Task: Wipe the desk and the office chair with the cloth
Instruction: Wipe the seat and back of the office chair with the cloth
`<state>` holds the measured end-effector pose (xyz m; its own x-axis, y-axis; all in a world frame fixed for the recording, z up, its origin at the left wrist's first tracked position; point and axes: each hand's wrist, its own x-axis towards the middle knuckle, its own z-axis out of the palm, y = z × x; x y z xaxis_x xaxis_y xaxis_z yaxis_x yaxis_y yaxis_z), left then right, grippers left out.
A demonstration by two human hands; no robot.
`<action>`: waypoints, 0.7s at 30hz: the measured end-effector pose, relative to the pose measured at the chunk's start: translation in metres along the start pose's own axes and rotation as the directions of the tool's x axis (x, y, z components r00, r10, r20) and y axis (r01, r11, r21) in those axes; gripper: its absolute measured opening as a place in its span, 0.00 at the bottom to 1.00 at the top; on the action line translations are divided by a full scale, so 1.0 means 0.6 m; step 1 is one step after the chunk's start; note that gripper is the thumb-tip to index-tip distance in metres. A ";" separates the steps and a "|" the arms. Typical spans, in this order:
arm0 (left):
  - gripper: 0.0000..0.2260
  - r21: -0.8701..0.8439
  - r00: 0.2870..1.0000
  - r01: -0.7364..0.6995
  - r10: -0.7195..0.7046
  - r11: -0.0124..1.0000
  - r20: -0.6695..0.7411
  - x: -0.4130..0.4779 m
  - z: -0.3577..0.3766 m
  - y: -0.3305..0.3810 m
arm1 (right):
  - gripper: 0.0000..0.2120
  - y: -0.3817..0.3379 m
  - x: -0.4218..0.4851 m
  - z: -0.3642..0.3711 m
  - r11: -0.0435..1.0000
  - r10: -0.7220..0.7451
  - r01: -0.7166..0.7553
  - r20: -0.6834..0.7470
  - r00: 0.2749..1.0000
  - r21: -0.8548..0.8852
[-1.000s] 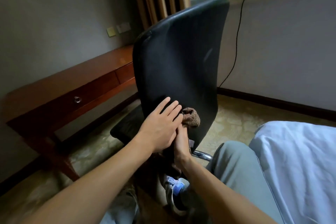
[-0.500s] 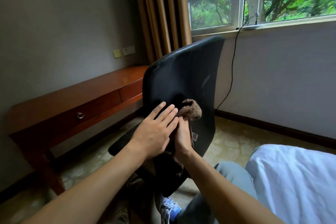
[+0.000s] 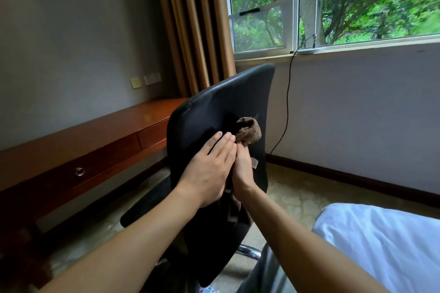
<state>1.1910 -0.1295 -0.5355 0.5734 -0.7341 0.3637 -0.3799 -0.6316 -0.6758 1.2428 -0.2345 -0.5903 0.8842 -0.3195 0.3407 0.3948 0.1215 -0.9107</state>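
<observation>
A black office chair (image 3: 228, 102) stands in front of me with the rear of its backrest facing me. My left hand (image 3: 209, 169) lies flat on the backrest with straight fingers. Right beside it, my right hand (image 3: 242, 171) holds a brown fluffy cloth (image 3: 248, 132) against the backrest; the cloth bunches above my fingertips, and my fingers are mostly hidden behind the left hand. A wooden desk (image 3: 100, 131) with a drawer runs along the left wall, beyond the chair.
A bed with white bedding (image 3: 385, 245) sits at the lower right. A black cable (image 3: 288, 102) hangs from the windowsill down the wall. Brown curtains (image 3: 195, 26) hang behind the chair. My grey trouser leg (image 3: 266, 273) is beside the chair's chrome base.
Both hands have slid up the backrest together with the cloth. My view has tilted up, showing more of the window.
</observation>
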 end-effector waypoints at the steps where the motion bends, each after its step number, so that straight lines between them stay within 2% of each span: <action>1: 0.34 0.010 1.000 -0.005 0.005 1.000 0.001 0.010 0.002 0.002 | 0.11 0.002 0.011 -0.005 1.000 0.009 -0.009 -0.018 1.000 0.012; 8: 0.32 0.035 0.997 -0.064 0.063 0.997 0.038 0.059 0.019 0.002 | 0.14 0.033 0.046 -0.022 0.991 0.131 -0.129 -0.103 0.986 0.019; 11: 0.31 0.060 0.994 -0.097 0.094 0.993 0.050 0.064 0.026 0.001 | 0.15 0.040 0.054 -0.022 0.984 0.157 -0.165 -0.119 0.980 -0.064; 21: 0.29 0.083 0.983 -0.182 0.182 0.980 0.012 0.065 0.050 -0.006 | 0.16 0.090 0.047 -0.034 0.936 0.327 -0.347 -0.214 0.921 -0.063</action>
<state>1.2365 -0.1485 -0.5383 0.5033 -0.8336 0.2275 -0.4160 -0.4645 -0.7818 1.2840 -0.2560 -0.6345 0.8895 -0.4558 -0.0337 0.0472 0.1650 -0.9852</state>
